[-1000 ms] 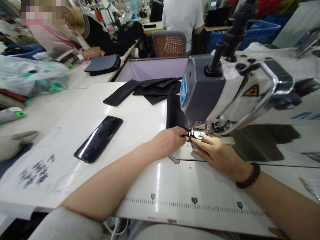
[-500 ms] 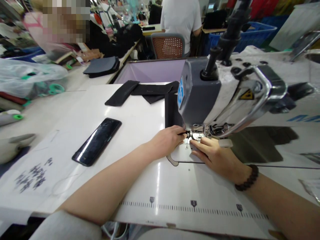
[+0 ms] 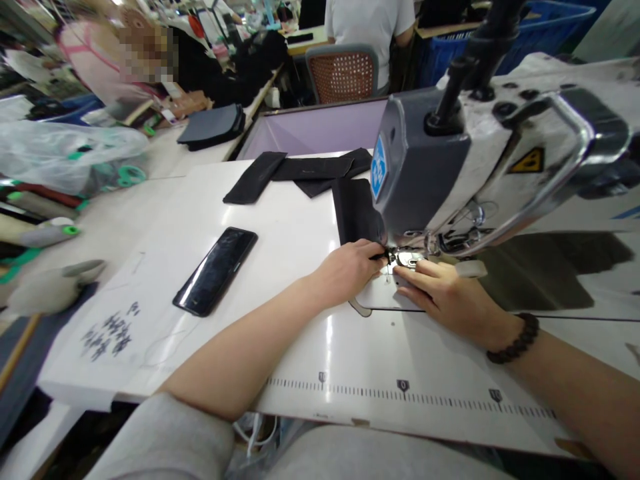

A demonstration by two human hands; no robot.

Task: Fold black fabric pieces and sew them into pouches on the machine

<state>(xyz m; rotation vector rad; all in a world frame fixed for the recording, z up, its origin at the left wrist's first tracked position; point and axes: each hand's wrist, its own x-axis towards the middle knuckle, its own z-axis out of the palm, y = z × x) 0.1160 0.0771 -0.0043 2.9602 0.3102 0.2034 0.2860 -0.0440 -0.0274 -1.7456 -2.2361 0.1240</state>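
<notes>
White surface (image 3: 287, 230), white-shirted person (image 3: 367, 27) beyond | black fabric (image 3: 353, 208): flat, beside the sewing machine (image 3: 425, 153) | left hand (image 3: 347, 272): fingers bent at the fabric's near edge, can't tell from here if gripping | right hand (image 3: 453, 300): just beside, fingers stretched, can't tell if pinching anything

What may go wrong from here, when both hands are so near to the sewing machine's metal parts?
1. Fingers of the left hand and right hand are close under the sewing machine's head, so a fingertip might get hurt.
2. The left hand is at the near edge of the black piece; if that edge shifts, the piece could go crooked.
3. The phone lies beside the left forearm, so an arm swing might knock it.
</notes>
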